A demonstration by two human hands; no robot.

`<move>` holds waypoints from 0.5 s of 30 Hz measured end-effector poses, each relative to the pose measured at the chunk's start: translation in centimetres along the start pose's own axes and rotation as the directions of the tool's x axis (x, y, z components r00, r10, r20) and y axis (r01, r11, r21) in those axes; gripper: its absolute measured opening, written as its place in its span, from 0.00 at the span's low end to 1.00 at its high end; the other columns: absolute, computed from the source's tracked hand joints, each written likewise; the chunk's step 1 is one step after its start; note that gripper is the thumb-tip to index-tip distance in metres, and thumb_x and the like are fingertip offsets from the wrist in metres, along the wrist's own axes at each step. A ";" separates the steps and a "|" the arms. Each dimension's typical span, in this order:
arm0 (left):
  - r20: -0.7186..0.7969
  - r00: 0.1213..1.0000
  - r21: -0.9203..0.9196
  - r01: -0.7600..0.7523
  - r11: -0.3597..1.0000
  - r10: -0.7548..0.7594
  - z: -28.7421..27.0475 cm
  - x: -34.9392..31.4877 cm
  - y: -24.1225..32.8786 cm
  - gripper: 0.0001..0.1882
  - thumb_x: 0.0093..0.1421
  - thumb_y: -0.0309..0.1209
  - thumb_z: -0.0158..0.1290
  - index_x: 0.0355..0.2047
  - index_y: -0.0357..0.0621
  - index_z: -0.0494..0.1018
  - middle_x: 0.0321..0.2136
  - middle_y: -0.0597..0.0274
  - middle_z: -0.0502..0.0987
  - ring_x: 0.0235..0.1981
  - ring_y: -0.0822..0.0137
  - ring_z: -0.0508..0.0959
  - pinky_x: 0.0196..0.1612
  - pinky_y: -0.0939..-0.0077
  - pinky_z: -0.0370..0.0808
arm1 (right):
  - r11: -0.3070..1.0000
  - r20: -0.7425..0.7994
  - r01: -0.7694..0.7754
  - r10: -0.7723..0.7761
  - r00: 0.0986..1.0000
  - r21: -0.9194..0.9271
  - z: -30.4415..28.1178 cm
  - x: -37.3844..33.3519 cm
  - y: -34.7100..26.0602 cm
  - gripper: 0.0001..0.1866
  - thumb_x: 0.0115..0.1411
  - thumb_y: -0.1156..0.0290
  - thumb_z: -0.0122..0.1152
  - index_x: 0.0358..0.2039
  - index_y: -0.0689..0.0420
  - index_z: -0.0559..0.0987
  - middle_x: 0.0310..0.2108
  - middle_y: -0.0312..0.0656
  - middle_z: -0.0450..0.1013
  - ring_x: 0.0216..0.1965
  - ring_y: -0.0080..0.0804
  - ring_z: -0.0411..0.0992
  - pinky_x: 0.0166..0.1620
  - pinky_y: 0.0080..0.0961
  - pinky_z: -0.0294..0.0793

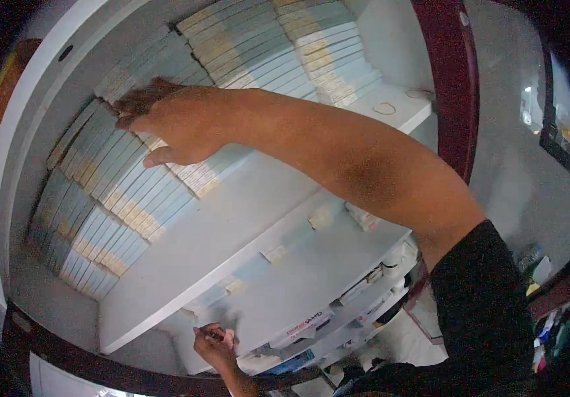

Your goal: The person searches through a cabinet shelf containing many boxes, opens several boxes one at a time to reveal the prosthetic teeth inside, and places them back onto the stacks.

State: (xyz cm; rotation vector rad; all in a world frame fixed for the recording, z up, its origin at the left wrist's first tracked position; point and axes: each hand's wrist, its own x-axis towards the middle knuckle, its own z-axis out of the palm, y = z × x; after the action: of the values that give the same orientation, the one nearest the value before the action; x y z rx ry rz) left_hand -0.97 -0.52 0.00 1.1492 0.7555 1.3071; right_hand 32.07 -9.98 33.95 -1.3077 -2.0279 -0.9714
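Note:
My right hand [172, 122] reaches across the cabinet, fingers stretched out over the stacked slim boxes [133, 192]. These look pale blue and white with yellowish patches, packed tightly in several columns on the upper shelf. The fingertips lie at the top of a middle column; whether they press on a box is blurred. Low in the view, in front of a lower shelf, my left hand [215, 344] is closed, its fingers curled. A small pale pinkish patch shows at its fingers, too unclear to name.
The white upper shelf [232, 208] has a front edge running diagonally, with a rubber band [384, 108] near its right end. Below are a few small boxes [361, 217] and white cartons [305, 327]. A dark red frame [454, 86] borders the cabinet's right side.

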 end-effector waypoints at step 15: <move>0.189 0.932 0.401 -0.361 0.842 0.310 -1.5 0.5 -1.0 0.28 0.72 0.53 0.42 0.31 0.38 0.73 0.13 0.62 0.66 0.07 0.66 0.64 0.12 0.68 0.63 | 0.999 -0.062 0.037 -0.034 0.997 0.037 -0.6 0.8 0.4 0.23 0.61 0.61 0.64 0.53 0.60 0.78 0.42 0.58 0.79 0.46 0.55 0.77 0.51 0.46 0.76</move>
State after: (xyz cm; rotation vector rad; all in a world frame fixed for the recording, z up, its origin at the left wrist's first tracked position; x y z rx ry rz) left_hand -1.96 0.42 -1.31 1.7674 0.8030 1.3806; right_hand 32.15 -9.88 35.02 -1.2113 -2.0195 -0.9719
